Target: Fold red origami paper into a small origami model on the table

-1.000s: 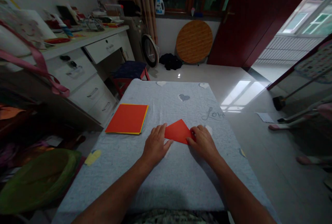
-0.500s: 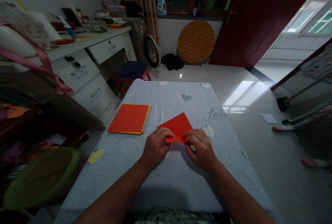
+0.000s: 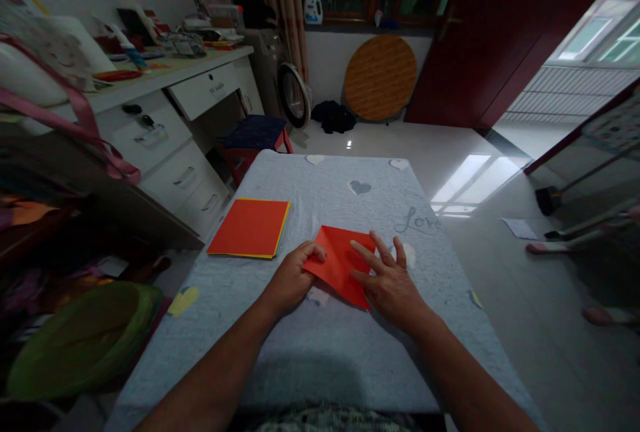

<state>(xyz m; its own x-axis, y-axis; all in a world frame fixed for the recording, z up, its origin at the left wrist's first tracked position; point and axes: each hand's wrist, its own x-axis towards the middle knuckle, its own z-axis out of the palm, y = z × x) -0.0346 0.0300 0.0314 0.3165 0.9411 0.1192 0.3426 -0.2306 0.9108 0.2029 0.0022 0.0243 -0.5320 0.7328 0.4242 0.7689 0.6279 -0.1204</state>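
Note:
A red sheet of paper with a crease across it is held just over the cloth-covered table. My left hand pinches its left edge, thumb on top and the other fingers partly hidden. My right hand lies against the right side of the sheet with its fingers spread. Left of the hands rests a neat stack of coloured paper, red on top, with yellow and blue edges showing.
Beyond the table's left side stand a stool and a white desk with drawers. A green basket is low at the left. Behind are a washing machine with its door ajar and a round wooden board.
The red sheet has turned and lies more opened out, its near corner now pointing toward me. My right hand has gone from pinching the paper to spread fingers. The stack has not moved.

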